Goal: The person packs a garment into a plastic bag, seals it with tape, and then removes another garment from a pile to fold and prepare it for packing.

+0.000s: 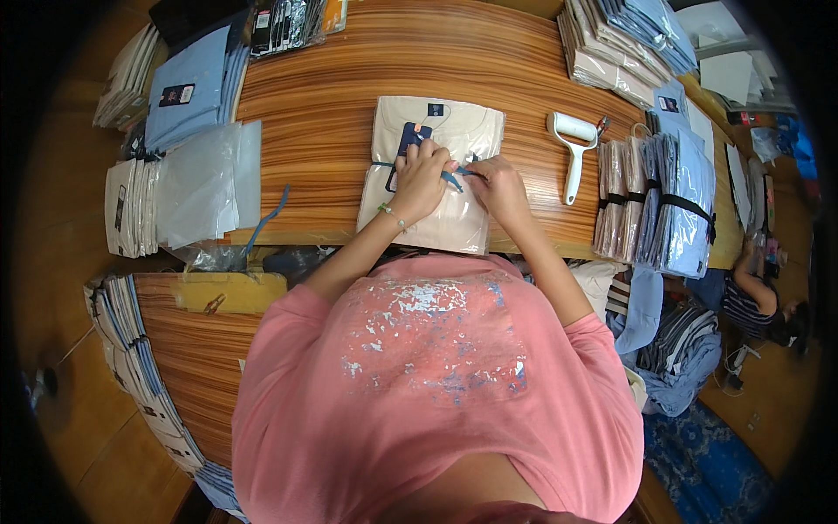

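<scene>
Nearest the camera: pink shirt [436,384] of the person, both forearms reaching forward over the desk [349,105] edge.

Left hand [422,179]: resting on a cream folded garment pack [436,175], grip clenched on a blue strap [454,181] that crosses the pack. A thin bracelet sits at the wrist.

Right hand [499,185]: just beside the left, on the right part of the same pack, fingers pinched on the other end of the strap. The two hands nearly touch over the pack's middle.

Pack: lies flat near the front edge of the desk, centred before the person, with a dark blue tag [410,135] near its top.

Left of the pack, a loose blue strip [271,217] hangs over the desk edge; beyond it, clear bags [205,183] and a cream stack [129,205].

Right of the pack, apart from it: a white lint roller [573,148]. Further right, a strapped bundle [663,205] of packs standing on edge.

Far side: light blue packs [188,87] at the left corner, more stacked packs [620,39] at the right corner.

Lower left: a second wooden surface with packs [131,349] along its rim. At the right rim, another person [768,301] sits on the floor.
</scene>
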{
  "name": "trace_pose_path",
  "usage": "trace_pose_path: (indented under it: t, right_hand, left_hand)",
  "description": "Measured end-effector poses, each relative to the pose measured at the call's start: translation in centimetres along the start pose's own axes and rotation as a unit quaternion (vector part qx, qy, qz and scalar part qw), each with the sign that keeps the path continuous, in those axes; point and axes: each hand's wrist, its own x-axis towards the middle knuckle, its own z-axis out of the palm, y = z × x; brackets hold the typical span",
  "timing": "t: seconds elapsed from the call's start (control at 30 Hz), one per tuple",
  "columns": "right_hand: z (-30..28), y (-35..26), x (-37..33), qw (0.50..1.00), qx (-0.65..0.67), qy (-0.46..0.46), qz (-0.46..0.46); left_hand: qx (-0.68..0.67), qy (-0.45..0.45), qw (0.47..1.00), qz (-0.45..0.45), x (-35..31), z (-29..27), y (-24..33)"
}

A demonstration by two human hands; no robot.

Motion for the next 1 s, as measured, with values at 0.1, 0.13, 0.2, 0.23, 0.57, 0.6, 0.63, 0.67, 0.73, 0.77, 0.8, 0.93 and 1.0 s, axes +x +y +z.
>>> trace_pose_path:
  t: [0.1, 0.13, 0.2, 0.23, 0.57, 0.6, 0.63, 0.67, 0.73, 0.77, 0.8, 0.93, 1.0]
  right_hand:
    - [-2.2, -1.3, 0.9, 0.996, -0.082, 0.014, -0.043]
    - [-2.6, -1.9, 1.2, 0.991, -0.118, 0.025, -0.055]
    - [-1.3, -1.2, 1.2, 0.998, 0.05, -0.001, 0.05]
    - [-0.7, -1.0, 1.1, 0.986, 0.133, -0.013, 0.103]
    - [-2.0, 2.8, -1.4, 0.988, 0.016, -0.091, 0.12]
    - [-1.9, 3.5, -2.4, 0.977, 0.03, -0.131, 0.167]
    - [-1.3, 4.0, -3.0, 0.974, 0.058, -0.109, 0.19]
    - [-0.4, 4.3, -3.5, 0.97, 0.086, -0.086, 0.212]
    - [1.6, 4.6, -4.1, 0.955, 0.169, -0.03, 0.242]
    - [1.9, 4.9, -4.3, 0.951, 0.189, -0.023, 0.244]
    - [2.0, 4.8, -4.3, 0.946, 0.211, -0.018, 0.244]
    - [1.8, 4.1, -3.8, 0.967, 0.131, -0.012, 0.217]
    - [0.6, 4.4, -3.9, 0.987, 0.04, -0.01, 0.157]
  left_hand:
    - [0.002, 0.006, 1.0, -0.005, 0.0, 0.1, 0.0]
    - [-0.001, 0.007, 1.0, -0.005, 0.0, 0.1, 0.0]
    - [-0.004, 0.014, 1.0, -0.002, 0.0, 0.2, -0.1]
    - [-0.005, 0.019, 1.0, 0.0, 0.0, 0.3, 0.0]
    - [0.166, 0.095, 0.974, 0.121, 0.5, -1.3, -0.8]
    - [0.186, 0.068, 0.971, 0.136, 0.6, -1.4, -0.8]
    - [0.189, 0.05, 0.97, 0.145, 0.9, -1.5, -0.6]
    - [0.192, 0.031, 0.969, 0.155, 1.2, -1.5, -0.3]
    - [0.158, -0.003, 0.971, 0.177, 1.7, -2.6, 0.4]
    - [0.072, -0.015, 0.981, 0.179, 2.2, -2.1, 0.6]
    - [-0.015, -0.027, 0.984, 0.176, 2.8, -1.7, 0.7]
    - [-0.5, -0.055, 0.864, 0.008, 2.9, 2.0, 1.9]
    - [-0.659, -0.027, 0.74, -0.129, 2.7, 2.5, 2.0]
